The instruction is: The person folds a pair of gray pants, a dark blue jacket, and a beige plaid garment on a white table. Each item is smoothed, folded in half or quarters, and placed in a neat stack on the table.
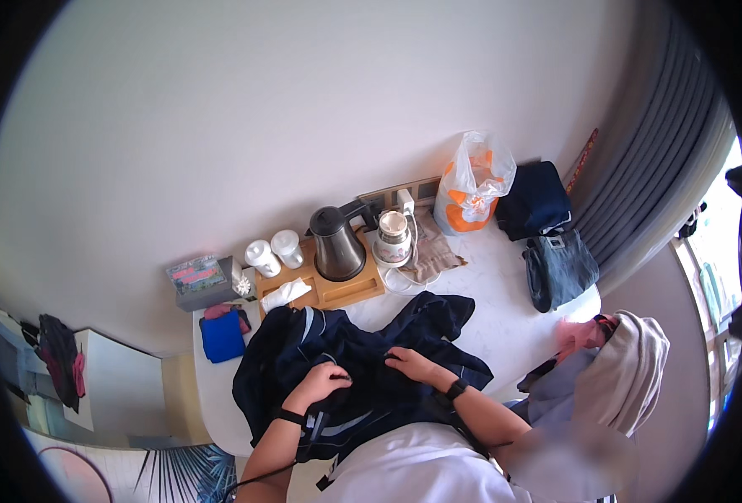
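Observation:
A dark navy garment with pale piping [365,339], seemingly a jacket, lies crumpled across the front of the white table [497,270]. My left hand [322,382] is over its middle, fingers bent and pinching the dark cloth. To the right, my right hand [416,366] grips the cloth between thumb and fingers. A gap of dark fabric separates the two hands. Both wrists wear black bands. One sleeve of the garment spreads toward the back right, and its near edge meets my white shirt [402,468].
Behind the garment, a wooden tray [352,292] holds an electric kettle [339,245] and white lidded cups [262,258]. A flask [393,239], plastic bag [471,188], folded dark clothes [534,198] and folded jeans [561,270] stand rightward. Blue folded cloth [222,336] lies left; clothes [619,371] hang at right.

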{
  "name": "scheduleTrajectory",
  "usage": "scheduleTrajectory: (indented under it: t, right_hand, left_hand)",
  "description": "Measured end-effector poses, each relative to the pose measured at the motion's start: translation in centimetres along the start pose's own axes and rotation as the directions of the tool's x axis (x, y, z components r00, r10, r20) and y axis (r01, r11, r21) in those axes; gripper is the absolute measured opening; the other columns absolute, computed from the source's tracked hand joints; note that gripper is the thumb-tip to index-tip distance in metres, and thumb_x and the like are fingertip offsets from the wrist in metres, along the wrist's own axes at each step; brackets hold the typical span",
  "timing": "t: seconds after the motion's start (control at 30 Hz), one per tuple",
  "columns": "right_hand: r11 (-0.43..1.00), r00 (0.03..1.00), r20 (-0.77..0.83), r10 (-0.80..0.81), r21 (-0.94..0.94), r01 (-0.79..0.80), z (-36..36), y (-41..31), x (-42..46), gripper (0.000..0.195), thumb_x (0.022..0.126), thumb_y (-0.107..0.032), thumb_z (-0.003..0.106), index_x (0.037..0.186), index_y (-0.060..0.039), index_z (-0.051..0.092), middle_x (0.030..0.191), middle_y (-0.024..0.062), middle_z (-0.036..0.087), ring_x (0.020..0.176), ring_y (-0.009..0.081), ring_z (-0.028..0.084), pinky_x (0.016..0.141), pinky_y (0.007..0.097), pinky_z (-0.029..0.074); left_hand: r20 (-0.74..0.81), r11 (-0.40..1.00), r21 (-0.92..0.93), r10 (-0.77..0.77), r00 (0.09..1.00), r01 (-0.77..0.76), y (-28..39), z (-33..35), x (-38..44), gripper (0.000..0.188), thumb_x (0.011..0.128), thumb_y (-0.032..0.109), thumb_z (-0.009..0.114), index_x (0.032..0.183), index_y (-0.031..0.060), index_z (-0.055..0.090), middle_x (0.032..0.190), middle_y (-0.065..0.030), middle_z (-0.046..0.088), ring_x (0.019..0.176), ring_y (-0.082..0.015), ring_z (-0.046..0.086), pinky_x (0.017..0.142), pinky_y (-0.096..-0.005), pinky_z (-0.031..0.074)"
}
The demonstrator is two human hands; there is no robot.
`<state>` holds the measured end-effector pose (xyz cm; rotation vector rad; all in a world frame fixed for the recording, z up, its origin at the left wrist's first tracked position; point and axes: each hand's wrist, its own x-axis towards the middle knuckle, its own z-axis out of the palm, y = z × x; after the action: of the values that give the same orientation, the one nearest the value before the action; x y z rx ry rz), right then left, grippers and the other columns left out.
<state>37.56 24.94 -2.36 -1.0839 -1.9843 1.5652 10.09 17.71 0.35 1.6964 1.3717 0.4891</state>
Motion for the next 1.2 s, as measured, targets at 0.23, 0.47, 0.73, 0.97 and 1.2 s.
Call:
scheduleTrajectory:
  t: [0.23,0.47,0.73,0.97,1.2]
  right_hand:
    - [0.970,0.989,0.118,-0.084,0.236,0.055,-4.5,-8.1,-2.7,0.022,0.096,-0.018,0.060,0.105,0.0015,0.063,0.085,0.0011,0.063,0.083,0.0084,0.053,0.078,0.0254,0.045]
    - [0.957,0.963,0.190,-0.193,0.253,0.142,-6.7,-10.0,-3.7,0.021,0.094,-0.018,0.064,0.098,0.0024,0.065,0.079,0.0007,0.062,0.077,0.0071,0.051,0.073,0.0256,0.044]
    - [0.964,0.965,0.203,-0.167,0.241,0.116,-7.2,-9.1,-3.2,0.018,0.090,-0.015,0.065,0.093,0.0024,0.066,0.076,0.0025,0.062,0.074,0.0082,0.052,0.070,0.0270,0.044]
    - [0.969,0.986,0.025,-0.167,0.190,0.159,-6.3,-8.4,-2.5,0.018,0.087,-0.015,0.065,0.093,0.0012,0.068,0.077,0.0095,0.067,0.072,0.0144,0.059,0.071,0.0300,0.049]
    - [0.970,0.979,-0.081,-0.186,0.146,0.196,-5.4,-8.2,-1.3,0.017,0.087,-0.015,0.064,0.092,0.0012,0.068,0.077,0.0127,0.066,0.070,0.0178,0.061,0.070,0.0313,0.049]
  left_hand:
    - [-0.013,0.916,-0.399,0.022,1.000,-0.025,10.2,-1.5,2.2,0.013,0.093,0.012,0.061,0.090,0.0002,0.065,0.085,-0.0026,0.063,0.086,-0.0146,0.057,0.085,-0.0269,0.043]
    - [0.121,0.842,-0.539,0.105,0.987,-0.024,14.0,-0.7,3.7,0.020,0.100,0.019,0.050,0.091,0.0024,0.058,0.081,0.0021,0.054,0.079,-0.0089,0.049,0.077,-0.0226,0.040]
    - [0.159,0.885,-0.465,0.115,0.981,-0.029,14.4,-0.1,5.2,0.018,0.099,0.016,0.050,0.090,0.0022,0.056,0.079,0.0037,0.049,0.076,-0.0069,0.043,0.072,-0.0208,0.037]
    - [0.173,0.907,-0.420,0.039,0.984,0.038,13.4,0.6,4.8,0.016,0.100,0.013,0.050,0.089,0.0016,0.055,0.079,0.0047,0.049,0.075,-0.0064,0.044,0.071,-0.0210,0.038]
    - [0.074,0.924,-0.381,0.044,0.996,-0.012,12.4,0.4,5.4,0.016,0.100,0.014,0.051,0.093,0.0003,0.056,0.079,0.0014,0.052,0.077,-0.0076,0.047,0.074,-0.0222,0.042]
